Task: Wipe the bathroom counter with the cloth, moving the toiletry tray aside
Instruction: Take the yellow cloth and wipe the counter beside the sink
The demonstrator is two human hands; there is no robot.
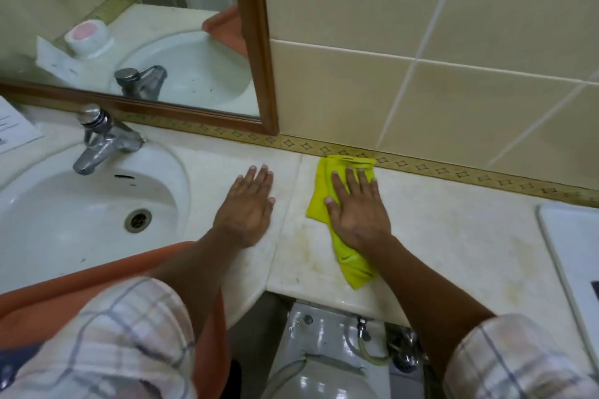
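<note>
The counter [453, 236] runs pale and stained under the tiled wall, with the sink [81, 204] set into its left end and the tap [97, 139] behind the bowl. A white tray [564, 246] sits at the far right edge, well apart from my hands. The yellow cloth [319, 201] lies flat near the back trim. My right hand [356, 214] presses it down, fingers spread flat, gripping nothing. My left hand [248, 207] rests open-palmed on bare counter just beside the sink.
</note>
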